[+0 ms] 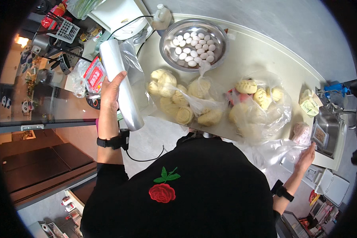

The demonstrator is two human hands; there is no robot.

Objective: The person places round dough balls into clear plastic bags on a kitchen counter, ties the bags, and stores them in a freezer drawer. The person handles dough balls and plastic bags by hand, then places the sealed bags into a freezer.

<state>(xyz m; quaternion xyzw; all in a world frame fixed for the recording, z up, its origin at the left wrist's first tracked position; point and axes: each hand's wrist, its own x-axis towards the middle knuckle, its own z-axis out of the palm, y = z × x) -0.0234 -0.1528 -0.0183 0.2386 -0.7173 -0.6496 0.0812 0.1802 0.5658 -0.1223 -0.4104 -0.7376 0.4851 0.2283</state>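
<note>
My left hand (110, 92) is wrapped around a roll of clear plastic film or bags (120, 86), held upright-slanting at the left end of the counter. At the lower right, my right hand (306, 157) grips the edge of a thin clear plastic bag (267, 151), which stretches from my fingers towards the counter's front edge. Just beyond that lies a large clear bag with pale yellow shaped buns (263, 98) in it. More bagged yellow buns (183, 114) sit at the middle of the counter, near the front edge. Whether the stretched plastic joins the large bag is unclear.
A steel bowl (164, 49) of white eggs and a plastic jug (162, 17) stand at the back. A red-and-white package (95, 76) lies at the left. At the right are a green-and-white packet (311, 104), a pinkish bagged item (301, 132) and a sink (330, 119).
</note>
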